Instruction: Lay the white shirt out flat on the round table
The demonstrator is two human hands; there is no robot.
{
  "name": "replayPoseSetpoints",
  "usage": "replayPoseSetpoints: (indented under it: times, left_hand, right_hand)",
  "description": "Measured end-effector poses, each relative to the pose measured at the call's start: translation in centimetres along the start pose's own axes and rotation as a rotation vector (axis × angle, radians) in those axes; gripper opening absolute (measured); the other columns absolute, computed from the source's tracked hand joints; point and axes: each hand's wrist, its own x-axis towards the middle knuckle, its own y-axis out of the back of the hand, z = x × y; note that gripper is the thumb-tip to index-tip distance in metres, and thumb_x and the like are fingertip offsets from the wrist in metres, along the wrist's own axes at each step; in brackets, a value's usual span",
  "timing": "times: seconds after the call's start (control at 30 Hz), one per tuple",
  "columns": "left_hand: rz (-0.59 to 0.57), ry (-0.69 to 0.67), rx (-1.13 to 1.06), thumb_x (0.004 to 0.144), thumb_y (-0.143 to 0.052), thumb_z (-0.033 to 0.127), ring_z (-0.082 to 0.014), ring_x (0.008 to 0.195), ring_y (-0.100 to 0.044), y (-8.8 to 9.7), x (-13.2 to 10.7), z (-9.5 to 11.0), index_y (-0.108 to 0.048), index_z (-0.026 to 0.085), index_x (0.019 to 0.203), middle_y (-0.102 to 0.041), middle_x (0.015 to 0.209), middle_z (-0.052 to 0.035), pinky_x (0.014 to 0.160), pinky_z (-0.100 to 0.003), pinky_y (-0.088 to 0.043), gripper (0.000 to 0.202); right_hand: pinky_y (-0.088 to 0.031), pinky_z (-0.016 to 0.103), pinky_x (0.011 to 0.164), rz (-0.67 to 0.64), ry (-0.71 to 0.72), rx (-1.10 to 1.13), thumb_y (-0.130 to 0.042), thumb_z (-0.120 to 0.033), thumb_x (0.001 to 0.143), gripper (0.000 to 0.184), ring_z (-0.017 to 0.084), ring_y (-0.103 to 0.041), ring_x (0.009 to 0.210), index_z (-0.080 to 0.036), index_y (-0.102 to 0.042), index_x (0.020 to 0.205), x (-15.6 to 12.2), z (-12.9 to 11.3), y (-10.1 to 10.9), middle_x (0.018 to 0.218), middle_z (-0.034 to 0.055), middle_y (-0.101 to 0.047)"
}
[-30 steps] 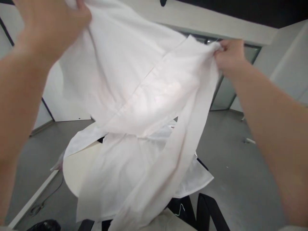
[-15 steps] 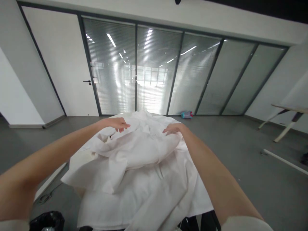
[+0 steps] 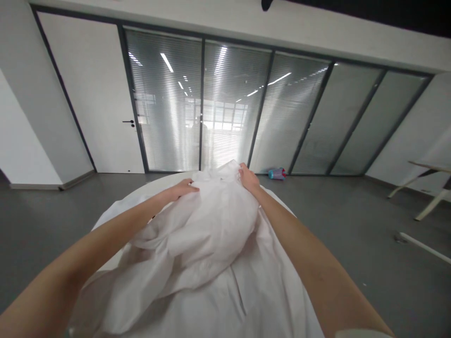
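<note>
Your left hand [image 3: 181,188] lies flat on the white cloth [image 3: 207,234] bunched on the round table [image 3: 155,180] near its far edge. Your right hand [image 3: 248,177] grips the cloth's raised far fold. Beyond stands a glass wall [image 3: 225,103].

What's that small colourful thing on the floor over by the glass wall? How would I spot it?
Start at the glass wall with blinds behind the round table. Follow its base to the right of the person's right hand, where a small object lies on the grey floor. It is the only teal and pink thing in a room of white and grey.
</note>
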Motion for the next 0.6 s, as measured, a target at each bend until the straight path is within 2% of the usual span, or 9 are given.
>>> replayPoseSetpoints:
  times: [0.07,0.13,0.23,0.3,0.37,0.47,0.53,0.6]
  left_hand:
    - [0.126,-0.04,0.005,0.064,-0.077,0.036,-0.0226,0.079,-0.066,1.5,1.9,0.3,-0.055,0.02,0.107,-0.066,0.088,-0.0021,0.068,-0.03,-0.053,0.051]
    - [0.3,-0.114,0.143,0.068,-0.074,0.028,-0.0218,0.082,-0.064,2.5,3.9,0.1,-0.05,0.021,0.114,-0.062,0.09,-0.0015,0.073,-0.031,-0.051,0.052]
    - [0.512,-0.186,0.501,0.072,-0.071,0.023,-0.0273,0.101,-0.058,2.8,6.2,-1.4,-0.05,0.022,0.118,-0.058,0.101,-0.0059,0.089,-0.038,-0.045,0.051]
    - [0.569,-0.192,0.72,0.076,-0.069,0.024,-0.0318,0.112,-0.051,2.2,7.1,-3.1,-0.053,0.023,0.122,-0.053,0.112,-0.0105,0.095,-0.042,-0.04,0.049]
    - [0.509,-0.199,0.877,0.08,-0.066,0.028,-0.034,0.116,-0.047,1.3,7.5,-5.2,-0.053,0.025,0.129,-0.049,0.121,-0.0139,0.096,-0.044,-0.037,0.051]
    - [0.279,-0.195,1.016,0.09,-0.055,0.034,-0.0341,0.117,-0.048,0.3,7.6,-7.9,-0.051,0.025,0.136,-0.05,0.123,-0.0162,0.097,-0.046,-0.035,0.048]
    - [0.175,-0.191,1.046,0.095,-0.047,0.036,-0.0334,0.116,-0.05,0.1,7.6,-8.9,-0.05,0.024,0.139,-0.053,0.123,-0.0168,0.097,-0.047,-0.036,0.046]
    - [0.138,-0.205,1.046,0.095,-0.047,0.036,-0.0327,0.117,-0.051,0.3,7.3,-9.0,-0.048,0.024,0.142,-0.055,0.124,-0.0171,0.098,-0.047,-0.036,0.049]
  right_hand:
    - [-0.046,0.039,0.084,0.092,0.004,0.01,-0.02,-0.036,0.105,0.037,0.028,-0.063,0.101,-0.028,-0.041,0.135,2.3,-1.3,-0.5,0.112,0.0104,-0.067]
    - [-0.046,0.038,0.082,0.147,0.012,0.014,-0.018,-0.037,0.105,0.038,0.027,-0.063,0.099,-0.029,-0.04,0.135,4.5,-2.7,-1.4,0.111,0.0096,-0.067]
    - [-0.045,0.038,0.083,0.088,0.009,-0.032,-0.014,-0.036,0.106,0.04,0.027,-0.062,0.104,-0.029,-0.037,0.137,7.0,-4.5,-3.7,0.118,0.0094,-0.064]
    - [-0.045,0.038,0.086,0.001,-0.015,-0.076,-0.015,-0.033,0.106,0.04,0.027,-0.062,0.108,-0.029,-0.036,0.14,7.8,-5.2,-5.9,0.123,0.0105,-0.063]
    - [-0.046,0.038,0.086,-0.078,-0.046,-0.099,-0.021,-0.03,0.105,0.039,0.027,-0.062,0.109,-0.027,-0.038,0.14,7.8,-5.3,-8.1,0.124,0.0129,-0.063]
    - [-0.047,0.039,0.085,-0.157,-0.083,-0.107,-0.035,-0.027,0.102,0.038,0.028,-0.064,0.109,-0.022,-0.043,0.138,7.1,-4.6,-10.2,0.121,0.0161,-0.064]
    - [-0.047,0.04,0.086,-0.18,-0.093,-0.113,-0.039,-0.03,0.101,0.039,0.03,-0.063,0.111,-0.02,-0.043,0.138,6.4,-4.0,-10.4,0.124,0.0174,-0.062]
    - [-0.047,0.041,0.089,-0.175,-0.083,-0.12,-0.043,-0.036,0.099,0.044,0.031,-0.06,0.116,-0.019,-0.041,0.14,5.7,-3.6,-9.5,0.131,0.0181,-0.058]
